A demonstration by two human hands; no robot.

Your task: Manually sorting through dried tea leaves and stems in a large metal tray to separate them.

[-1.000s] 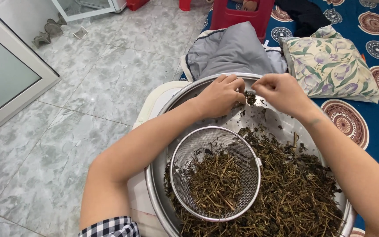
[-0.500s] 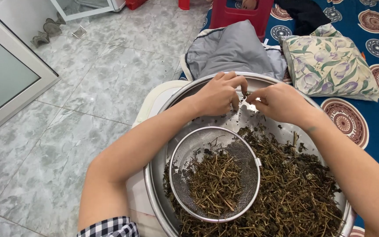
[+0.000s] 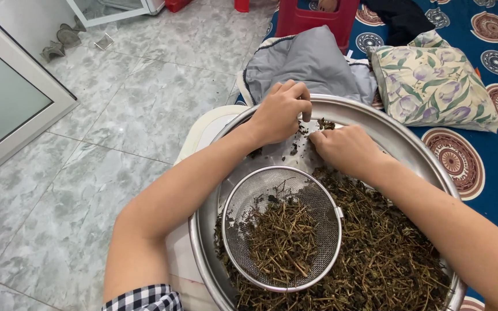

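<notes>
A wide steel basin (image 3: 402,133) holds a heap of dried brown herb stems (image 3: 387,259). A round wire-mesh sieve (image 3: 280,227) rests inside it on the near left, with a pile of stems in it. Both hands are at the basin's far side over a patch of bare metal. My left hand (image 3: 280,112) has its fingers curled, pinching at small dark herb bits (image 3: 325,124). My right hand (image 3: 344,151) lies palm down beside it, fingers closed around the same bits. Exactly what each finger holds is hidden.
A grey cushion (image 3: 309,63) and a floral pillow (image 3: 433,86) lie just behind the basin. A red plastic stool (image 3: 315,17) stands farther back. A blue patterned mat (image 3: 491,155) covers the right side; grey marble tiles (image 3: 116,115) and a glass door frame (image 3: 24,124) are on the left.
The right hand has moved down and left from the far rim toward the basin's bare patch. The left hand stayed near the rim, still pinching.
</notes>
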